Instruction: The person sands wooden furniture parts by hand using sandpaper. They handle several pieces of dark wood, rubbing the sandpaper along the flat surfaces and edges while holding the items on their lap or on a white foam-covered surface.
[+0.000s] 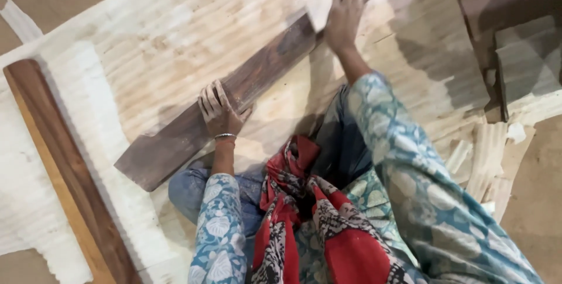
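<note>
One dark wooden plank (246, 85) is lying flat on a pale, ridged sheet (175, 32) spread over the floor. Its long axis is running diagonally, from the lower left near the person's knee up to the upper right. The left hand (219, 111) is pressing down on the plank near its middle, fingers curled over its upper edge. The right hand (344, 14) is resting on the plank's far upper-right end, fingers bent against the wood; whether it is holding anything small is impossible to tell. One longer reddish-brown board (64, 173) is lying well apart at the left, pointing from upper left to lower right. A red patterned scarf (304, 214) is hanging over the person's lap.
</note>
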